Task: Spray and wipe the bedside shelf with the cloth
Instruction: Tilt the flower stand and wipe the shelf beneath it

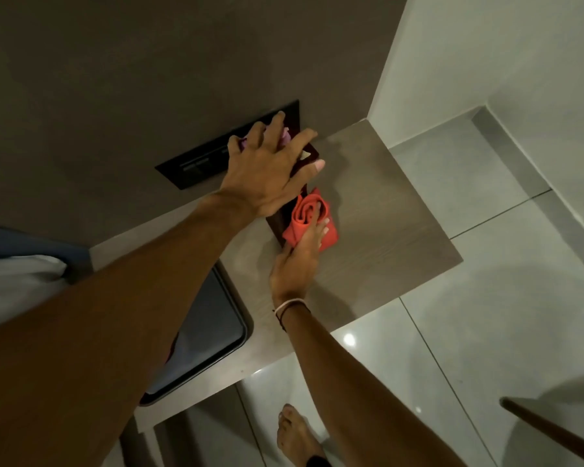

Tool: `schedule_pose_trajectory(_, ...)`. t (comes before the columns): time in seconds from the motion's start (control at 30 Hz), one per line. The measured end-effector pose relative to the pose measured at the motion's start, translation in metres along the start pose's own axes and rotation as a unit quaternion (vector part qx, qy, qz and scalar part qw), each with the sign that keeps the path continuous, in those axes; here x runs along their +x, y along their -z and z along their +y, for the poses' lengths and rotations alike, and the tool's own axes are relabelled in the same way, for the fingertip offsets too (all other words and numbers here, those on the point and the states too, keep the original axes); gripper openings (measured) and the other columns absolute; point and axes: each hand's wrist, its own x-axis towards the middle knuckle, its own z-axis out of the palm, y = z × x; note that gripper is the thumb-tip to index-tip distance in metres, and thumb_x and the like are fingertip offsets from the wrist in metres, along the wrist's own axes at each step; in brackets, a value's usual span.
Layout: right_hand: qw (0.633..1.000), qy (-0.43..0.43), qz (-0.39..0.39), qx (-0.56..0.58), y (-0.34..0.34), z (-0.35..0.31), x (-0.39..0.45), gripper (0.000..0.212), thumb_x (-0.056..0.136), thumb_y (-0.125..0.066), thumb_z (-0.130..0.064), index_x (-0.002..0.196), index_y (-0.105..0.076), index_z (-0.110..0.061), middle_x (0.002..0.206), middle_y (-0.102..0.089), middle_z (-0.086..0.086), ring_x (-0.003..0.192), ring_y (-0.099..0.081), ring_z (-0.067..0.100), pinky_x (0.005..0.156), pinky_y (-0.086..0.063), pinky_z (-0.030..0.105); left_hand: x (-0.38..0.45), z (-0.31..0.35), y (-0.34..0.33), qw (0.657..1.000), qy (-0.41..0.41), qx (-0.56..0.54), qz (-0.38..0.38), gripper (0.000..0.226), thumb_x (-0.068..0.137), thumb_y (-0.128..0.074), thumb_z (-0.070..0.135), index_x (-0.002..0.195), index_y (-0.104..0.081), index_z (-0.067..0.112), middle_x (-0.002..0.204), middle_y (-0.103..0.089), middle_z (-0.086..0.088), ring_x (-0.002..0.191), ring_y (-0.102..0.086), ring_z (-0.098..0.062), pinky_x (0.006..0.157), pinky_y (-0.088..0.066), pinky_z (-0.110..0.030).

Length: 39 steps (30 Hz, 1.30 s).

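Two hands busy: right hand [297,261] flat, fingers pressing soft, light red cloth [312,222] onto shelf [385,210], best pinned at its bunched middle; left hand [270,170] spread over dark object, grip unclear.

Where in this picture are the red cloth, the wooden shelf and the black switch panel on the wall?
red cloth [327,230]: head view, on its flat folded part right of the fingers.
wooden shelf [385,210]: head view, bare top surface right of the cloth.
black switch panel [189,171]: head view, its lower left part.
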Motion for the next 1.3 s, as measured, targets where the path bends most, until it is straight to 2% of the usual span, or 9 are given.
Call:
schedule_pose_trajectory(0.27, 0.982, 0.055, -0.179, -0.02, 0.015, 0.024, -0.059, 0.066, 0.097, -0.052, 0.011, 0.155, -0.036, -0.015, 0.163, -0.037, 0.017, 0.15, -0.038, 0.03, 0.12, -0.039, 0.048, -0.005, 0.004, 0.0, 1.0, -0.012, 0.019, -0.005, 0.067, 0.099, -0.027, 0.068, 0.159, -0.022, 0.039, 0.174, -0.009, -0.016, 0.156, -0.017, -0.044, 0.12, -0.022, -0.074)
schedule_pose_trajectory(0.4, 0.997, 0.064, -0.047, -0.004, 0.046, 0.038, -0.068, 0.031, 0.099, -0.054, 0.003, 0.127, -0.063, -0.008, 0.104, -0.076, 0.011, 0.083, -0.061, -0.001, 0.079, -0.058, 0.023, -0.005, 0.005, 0.0, 1.0, -0.007, 0.018, -0.012, 0.068, 0.099, -0.026, 0.068, 0.161, -0.02, 0.039, 0.174, -0.008, -0.015, 0.157, -0.016, -0.044, 0.121, -0.021, -0.073)
schedule_pose_trajectory(0.47, 0.994, 0.027, 0.063, 0.089, 0.061, 0.028, -0.055, 0.038, 0.102, -0.047, -0.01, 0.139, -0.054, -0.009, 0.115, -0.073, -0.009, 0.095, -0.067, 0.003, 0.087, -0.057, 0.02, -0.005, 0.004, 0.0, 1.0, -0.001, 0.02, -0.005, 0.068, 0.099, -0.026, 0.068, 0.16, -0.02, 0.039, 0.174, -0.008, -0.014, 0.157, -0.016, -0.043, 0.121, -0.02, -0.073)
schedule_pose_trajectory(0.57, 0.981, 0.037, 0.145, 0.127, 0.07, 0.013, -0.006, 0.058, 0.099, -0.038, 0.01, 0.155, -0.03, -0.001, 0.144, -0.056, 0.013, 0.101, -0.064, 0.01, 0.102, -0.051, 0.022, -0.008, 0.007, -0.005, 1.0, -0.01, 0.027, 0.004, 0.069, 0.099, -0.028, 0.069, 0.16, -0.023, 0.038, 0.174, -0.009, -0.016, 0.157, -0.017, -0.044, 0.121, -0.02, -0.074)
schedule_pose_trajectory(0.77, 0.997, -0.053, -0.049, 0.004, 0.033, -0.001, 0.027, 0.074, 0.098, -0.045, 0.01, 0.162, -0.021, -0.018, 0.168, -0.021, 0.024, 0.147, -0.037, 0.045, 0.113, -0.042, 0.06, -0.004, 0.003, -0.004, 1.0, 0.004, 0.013, 0.016, 0.067, 0.099, -0.025, 0.068, 0.158, -0.025, 0.037, 0.173, -0.014, -0.017, 0.155, -0.02, -0.045, 0.119, -0.024, -0.074)
schedule_pose_trajectory(1.0, 0.988, 0.009, -0.15, -0.019, 0.023, 0.025, -0.041, 0.066, 0.099, -0.051, 0.004, 0.157, -0.034, -0.02, 0.163, -0.036, 0.015, 0.141, -0.048, 0.038, 0.115, -0.043, 0.053, -0.009, 0.01, -0.009, 1.0, -0.001, 0.022, 0.02, 0.067, 0.099, -0.027, 0.068, 0.157, -0.026, 0.036, 0.172, -0.014, -0.018, 0.154, -0.022, -0.046, 0.117, -0.025, -0.075)
schedule_pose_trajectory(1.17, 0.984, -0.075, -0.128, 0.095, 0.042, 0.037, -0.057, 0.029, 0.103, -0.047, 0.002, 0.13, -0.059, 0.002, 0.09, -0.064, -0.004, 0.066, -0.058, -0.008, 0.067, -0.051, 0.019, -0.012, 0.012, -0.009, 0.999, -0.003, 0.035, 0.015, 0.068, 0.099, -0.028, 0.068, 0.158, -0.025, 0.036, 0.173, -0.012, -0.017, 0.155, -0.021, -0.045, 0.118, -0.024, -0.074)
schedule_pose_trajectory(1.23, 0.978, -0.101, -0.021, 0.182, 0.056, 0.029, -0.049, 0.031, 0.107, -0.043, -0.006, 0.134, -0.056, -0.004, 0.094, -0.066, -0.01, 0.077, -0.064, -0.014, 0.071, -0.05, 0.013, -0.013, 0.013, -0.008, 0.999, -0.002, 0.032, 0.017, 0.068, 0.099, -0.027, 0.068, 0.158, -0.026, 0.036, 0.173, -0.012, -0.017, 0.155, -0.021, -0.045, 0.119, -0.024, -0.073)
schedule_pose_trajectory(1.3, 0.96, -0.08, 0.057, 0.263, 0.071, 0.01, -0.03, 0.05, 0.105, -0.034, 0.003, 0.153, -0.04, -0.012, 0.138, -0.062, -0.006, 0.115, -0.056, -0.021, 0.097, -0.05, 0.012, -0.014, 0.015, -0.008, 0.999, 0.001, 0.034, 0.019, 0.067, 0.099, -0.027, 0.067, 0.158, -0.025, 0.036, 0.173, -0.011, -0.017, 0.155, -0.02, -0.045, 0.119, -0.023, -0.073)
